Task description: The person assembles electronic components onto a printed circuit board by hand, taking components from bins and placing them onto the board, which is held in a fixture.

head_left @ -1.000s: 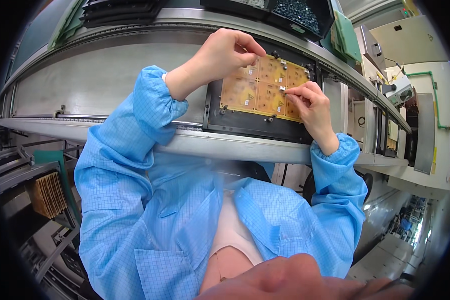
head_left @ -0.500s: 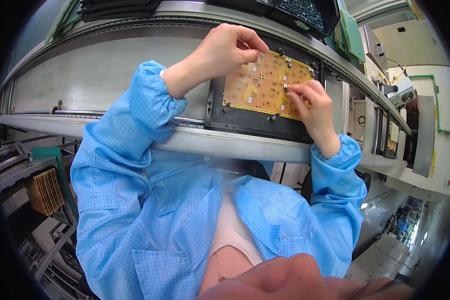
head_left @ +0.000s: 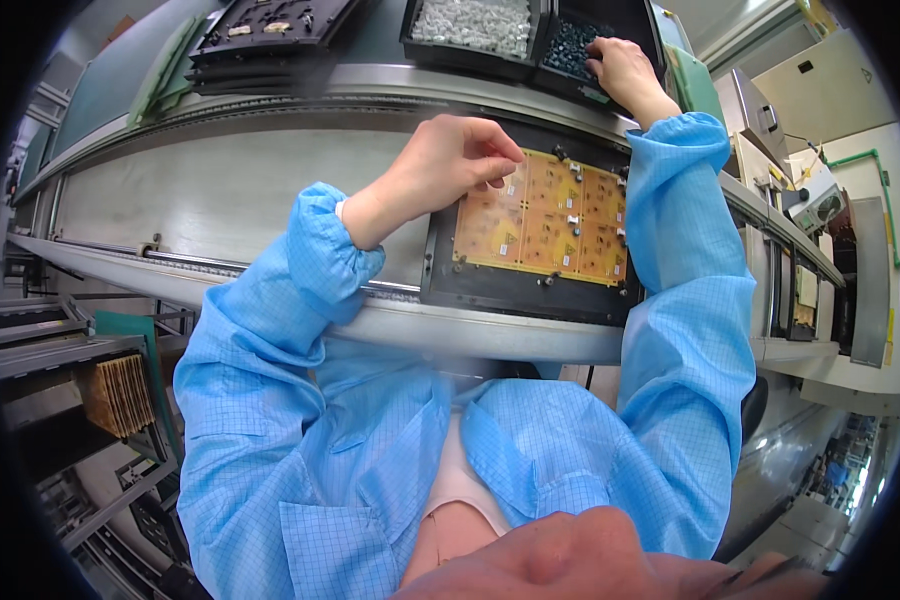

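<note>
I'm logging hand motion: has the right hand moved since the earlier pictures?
Yes, forward: against the yellow board panel, the right hand has gone from over it to the bin of dark parts beyond.

Dk pcs (head_left: 568, 50) by my R hand (head_left: 630, 75) too small to ID; can't tell if my L hand (head_left: 440, 165) holds anything; blk bins (head_left: 470, 60) cut off up top.

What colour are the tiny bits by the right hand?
The tiny bits look dark blue-grey; the head view shows them best.
</note>
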`<action>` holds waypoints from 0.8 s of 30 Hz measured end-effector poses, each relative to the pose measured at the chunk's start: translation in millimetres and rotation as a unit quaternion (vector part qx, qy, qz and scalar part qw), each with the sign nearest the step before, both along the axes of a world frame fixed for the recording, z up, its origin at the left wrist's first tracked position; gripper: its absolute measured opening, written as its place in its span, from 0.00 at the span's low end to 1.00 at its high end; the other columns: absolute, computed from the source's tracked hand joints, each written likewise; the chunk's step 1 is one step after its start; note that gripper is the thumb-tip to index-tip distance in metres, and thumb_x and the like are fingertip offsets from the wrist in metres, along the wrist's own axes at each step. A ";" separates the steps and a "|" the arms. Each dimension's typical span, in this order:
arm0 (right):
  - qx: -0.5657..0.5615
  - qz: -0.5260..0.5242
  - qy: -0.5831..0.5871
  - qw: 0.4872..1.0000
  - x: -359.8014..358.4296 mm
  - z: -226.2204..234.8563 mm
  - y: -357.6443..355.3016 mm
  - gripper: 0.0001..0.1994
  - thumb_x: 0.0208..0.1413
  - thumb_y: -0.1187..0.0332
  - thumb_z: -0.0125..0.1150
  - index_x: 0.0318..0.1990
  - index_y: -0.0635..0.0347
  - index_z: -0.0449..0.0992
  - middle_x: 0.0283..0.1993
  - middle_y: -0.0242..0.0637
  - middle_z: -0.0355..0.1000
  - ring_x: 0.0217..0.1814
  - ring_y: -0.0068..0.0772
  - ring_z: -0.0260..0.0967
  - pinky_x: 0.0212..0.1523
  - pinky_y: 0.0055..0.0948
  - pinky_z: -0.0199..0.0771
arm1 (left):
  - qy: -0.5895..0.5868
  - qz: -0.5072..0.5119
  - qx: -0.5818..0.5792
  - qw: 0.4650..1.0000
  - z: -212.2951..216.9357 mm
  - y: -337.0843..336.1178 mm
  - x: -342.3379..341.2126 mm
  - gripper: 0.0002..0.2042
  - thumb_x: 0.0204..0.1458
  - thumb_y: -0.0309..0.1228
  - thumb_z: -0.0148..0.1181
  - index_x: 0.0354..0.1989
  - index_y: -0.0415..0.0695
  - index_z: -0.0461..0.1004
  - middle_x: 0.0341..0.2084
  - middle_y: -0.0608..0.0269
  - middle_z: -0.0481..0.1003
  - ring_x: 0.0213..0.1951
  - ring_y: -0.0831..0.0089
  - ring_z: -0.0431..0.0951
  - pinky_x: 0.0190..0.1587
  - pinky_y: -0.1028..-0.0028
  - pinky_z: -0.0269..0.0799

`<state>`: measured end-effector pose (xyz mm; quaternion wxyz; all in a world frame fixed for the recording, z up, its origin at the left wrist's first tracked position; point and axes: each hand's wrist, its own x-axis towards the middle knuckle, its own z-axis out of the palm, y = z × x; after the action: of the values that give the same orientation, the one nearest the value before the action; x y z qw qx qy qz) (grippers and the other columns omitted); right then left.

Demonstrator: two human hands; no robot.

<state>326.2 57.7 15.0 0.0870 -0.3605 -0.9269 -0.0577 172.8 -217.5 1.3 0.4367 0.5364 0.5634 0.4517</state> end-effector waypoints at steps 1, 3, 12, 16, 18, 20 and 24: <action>0.003 0.003 0.005 1.000 -2.6 1.8 1.7 0.13 0.56 0.65 0.65 0.48 0.56 0.80 0.49 0.47 0.77 0.56 0.53 0.71 0.56 0.44 0.72 | -0.002 0.005 0.002 1.000 0.3 -0.2 -0.7 0.06 0.57 0.23 0.61 0.40 0.35 0.78 0.30 0.63 0.80 0.32 0.79 0.80 0.34 0.79 0.77; 0.032 0.003 0.006 0.999 -5.5 3.7 0.9 0.10 0.55 0.65 0.65 0.42 0.56 0.83 0.45 0.45 0.78 0.52 0.53 0.72 0.54 0.44 0.74 | -0.019 0.005 0.009 1.000 1.1 0.5 -3.3 0.05 0.57 0.22 0.61 0.40 0.35 0.78 0.30 0.63 0.80 0.33 0.79 0.80 0.34 0.79 0.77; 0.105 0.061 0.152 0.981 -13.9 3.5 4.4 0.11 0.56 0.62 0.61 0.34 0.61 0.82 0.35 0.46 0.75 0.40 0.49 0.76 0.45 0.43 0.76 | 0.090 0.045 0.056 0.993 0.7 6.3 -8.1 0.04 0.55 0.24 0.64 0.37 0.38 0.81 0.30 0.62 0.81 0.33 0.77 0.82 0.37 0.76 0.78; 0.041 0.086 0.257 0.962 -4.9 24.0 -18.7 0.14 0.55 0.57 0.60 0.34 0.59 0.82 0.27 0.43 0.78 0.29 0.42 0.77 0.36 0.37 0.76 | 0.261 0.049 0.175 0.948 -13.3 17.4 -12.1 0.04 0.51 0.27 0.65 0.34 0.42 0.82 0.31 0.63 0.79 0.32 0.67 0.81 0.37 0.70 0.77; -0.045 0.109 0.297 0.948 1.8 33.8 -43.5 0.14 0.55 0.56 0.61 0.36 0.58 0.83 0.25 0.39 0.77 0.27 0.31 0.74 0.32 0.30 0.74 | 0.330 0.054 0.196 0.922 -18.9 21.1 -13.7 0.04 0.50 0.30 0.65 0.32 0.46 0.83 0.31 0.63 0.76 0.34 0.61 0.79 0.38 0.66 0.76; -0.077 0.100 0.295 0.947 13.0 36.0 -64.0 0.13 0.57 0.58 0.60 0.40 0.57 0.84 0.24 0.32 0.75 0.26 0.21 0.71 0.30 0.23 0.70 | 0.379 0.065 0.197 0.902 -15.7 23.7 -9.4 0.06 0.50 0.33 0.64 0.34 0.47 0.84 0.34 0.60 0.77 0.39 0.57 0.78 0.42 0.64 0.75; -0.203 0.138 0.339 0.908 33.7 39.4 -107.2 0.11 0.61 0.66 0.58 0.45 0.59 0.83 0.27 0.24 0.72 0.30 0.14 0.67 0.30 0.17 0.66 | 0.421 0.055 0.192 0.885 -18.4 32.0 -7.9 0.06 0.50 0.34 0.63 0.32 0.50 0.84 0.34 0.60 0.76 0.39 0.58 0.78 0.43 0.63 0.74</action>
<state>359.9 -49.5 54.3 0.3281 -0.2365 -0.8739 0.2695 164.8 -185.5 -17.0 0.0211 0.7178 0.6249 0.3062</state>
